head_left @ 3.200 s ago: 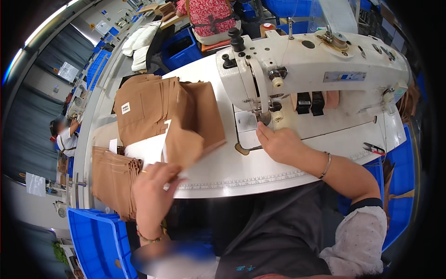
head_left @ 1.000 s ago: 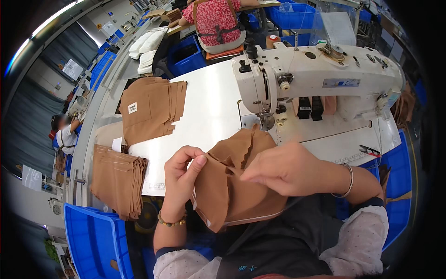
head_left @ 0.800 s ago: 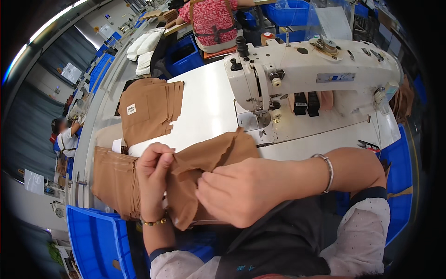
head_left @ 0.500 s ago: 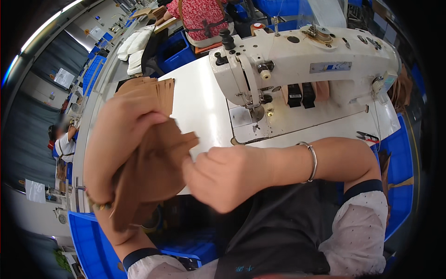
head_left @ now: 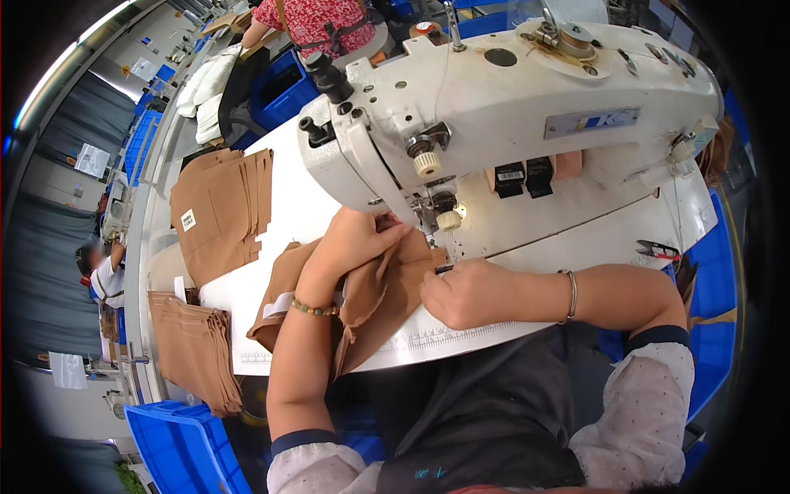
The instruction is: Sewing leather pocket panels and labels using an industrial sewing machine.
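Note:
A brown fabric piece (head_left: 395,288) lies folded and bunched on the white sewing table, its upper edge under the head of the white sewing machine (head_left: 494,90). My left hand (head_left: 358,243) is closed on it close to the needle area, thumb and fingers pinching a fold. Low at the fabric's right edge, my right hand (head_left: 469,292) is closed with fingertips at the cloth. A small dark tip shows beside those fingers; I cannot make out what it is. A white label shows on the fabric near my left wrist.
Brown fabric stacks lie at the left, one flat (head_left: 218,210) and one hanging over the edge (head_left: 193,346). Thread snips (head_left: 658,249) rest at the right. Black label rolls (head_left: 510,179) sit under the machine arm. Blue bins (head_left: 185,445) stand below; a person in red (head_left: 317,25) sits beyond.
Both hands have brought the brown fabric from the left up to the machine's needle area and onto the table. The stacks at the left are now uncovered, and the machine appears nearer.

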### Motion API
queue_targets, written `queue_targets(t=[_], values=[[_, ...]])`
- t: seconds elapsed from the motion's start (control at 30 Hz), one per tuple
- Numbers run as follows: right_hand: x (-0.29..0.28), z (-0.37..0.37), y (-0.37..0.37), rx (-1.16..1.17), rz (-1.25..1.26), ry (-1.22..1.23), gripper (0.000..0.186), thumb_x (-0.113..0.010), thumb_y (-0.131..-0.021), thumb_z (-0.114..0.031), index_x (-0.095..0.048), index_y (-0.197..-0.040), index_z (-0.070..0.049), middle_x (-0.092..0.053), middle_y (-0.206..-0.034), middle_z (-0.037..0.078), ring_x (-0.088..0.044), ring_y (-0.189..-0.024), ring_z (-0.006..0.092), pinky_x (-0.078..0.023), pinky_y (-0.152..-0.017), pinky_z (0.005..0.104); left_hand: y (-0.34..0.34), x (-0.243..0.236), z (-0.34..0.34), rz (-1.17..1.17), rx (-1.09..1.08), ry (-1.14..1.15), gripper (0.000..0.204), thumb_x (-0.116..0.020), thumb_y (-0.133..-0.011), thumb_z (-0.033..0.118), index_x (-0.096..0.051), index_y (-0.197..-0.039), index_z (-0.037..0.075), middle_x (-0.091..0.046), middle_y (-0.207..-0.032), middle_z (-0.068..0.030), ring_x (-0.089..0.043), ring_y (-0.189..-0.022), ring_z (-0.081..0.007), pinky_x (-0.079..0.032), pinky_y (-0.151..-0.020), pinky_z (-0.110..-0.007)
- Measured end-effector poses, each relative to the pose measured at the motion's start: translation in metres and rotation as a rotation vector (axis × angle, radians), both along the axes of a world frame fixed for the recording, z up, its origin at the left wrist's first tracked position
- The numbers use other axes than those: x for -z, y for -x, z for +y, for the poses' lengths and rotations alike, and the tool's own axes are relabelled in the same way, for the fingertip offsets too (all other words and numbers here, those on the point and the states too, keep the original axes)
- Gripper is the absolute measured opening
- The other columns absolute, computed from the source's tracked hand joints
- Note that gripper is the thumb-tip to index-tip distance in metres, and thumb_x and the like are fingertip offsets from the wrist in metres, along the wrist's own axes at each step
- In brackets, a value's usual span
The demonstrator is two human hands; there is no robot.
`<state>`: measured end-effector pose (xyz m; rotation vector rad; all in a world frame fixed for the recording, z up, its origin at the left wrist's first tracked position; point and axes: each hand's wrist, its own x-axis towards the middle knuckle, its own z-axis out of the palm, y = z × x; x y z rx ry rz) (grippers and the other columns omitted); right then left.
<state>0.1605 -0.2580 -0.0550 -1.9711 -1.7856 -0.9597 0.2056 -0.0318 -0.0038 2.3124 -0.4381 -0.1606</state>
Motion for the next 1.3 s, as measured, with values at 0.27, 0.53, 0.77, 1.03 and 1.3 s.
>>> queue_targets(t=[0.27, 0.53, 0.77, 1.03, 1.3], values=[[0.0, 0.0, 0.0, 0.009, 0.01, -0.039, 0.016, -0.064, -0.061, -0.013, -0.057, -0.064, 0.001, -0.054, -0.061, 0.012, -0.055, -0.046, 0.0155, -0.046, -0.04, 0.0291, -0.002, -0.011, -0.006, 0.06, -0.072, -0.11, 0.026, -0.081, -0.082, 0.012, -0.07, -0.101, -0.002, -0.072, -0.091, -0.0143, -0.067, -0.083, -0.0249, -0.053, -0.074, -0.038], [-0.003, -0.004, -0.012, 0.099, 0.043, 0.003, 0.014, -0.065, -0.063, -0.013, -0.056, -0.062, -0.003, -0.046, -0.058, 0.005, -0.052, -0.045, 0.0138, -0.045, -0.041, 0.0285, -0.027, 0.008, 0.004, -0.12, 0.071, -0.137, 0.03, -0.079, -0.082, 0.017, -0.07, -0.106, 0.001, -0.071, -0.102, -0.0149, -0.066, -0.094, -0.028, -0.052, -0.084, -0.039], [-0.002, -0.003, -0.015, 0.121, 0.04, -0.004, 0.012, -0.066, -0.066, -0.014, -0.056, -0.061, -0.008, -0.043, -0.058, 0.002, -0.049, -0.044, 0.0121, -0.039, -0.039, 0.0274, -0.034, 0.025, 0.016, -0.287, 0.128, -0.154, 0.032, -0.078, -0.081, 0.015, -0.069, -0.109, 0.003, -0.07, -0.105, -0.0143, -0.065, -0.098, -0.0289, -0.051, -0.087, -0.04], [-0.009, -0.011, -0.011, 0.182, 0.094, 0.189, 0.014, -0.064, -0.073, -0.013, -0.068, -0.082, -0.002, -0.061, -0.076, 0.005, -0.057, -0.055, 0.0113, -0.043, -0.045, 0.0253, -0.015, -0.017, -0.004, -0.027, -0.013, -0.149, 0.036, -0.077, -0.082, 0.02, -0.068, -0.114, 0.005, -0.07, -0.105, -0.0107, -0.064, -0.099, -0.0305, -0.051, -0.086, -0.039], [-0.006, -0.007, -0.015, 0.138, 0.089, 0.105, 0.02, -0.066, -0.073, -0.014, -0.07, -0.085, 0.002, -0.069, -0.085, 0.014, -0.061, -0.056, 0.0138, -0.045, -0.045, 0.0251, 0.078, -0.048, -0.04, -0.535, 0.107, -0.489, 0.032, -0.072, -0.082, 0.01, -0.067, -0.113, 0.004, -0.068, -0.109, -0.0123, -0.065, -0.104, -0.0291, -0.045, -0.103, -0.052]])
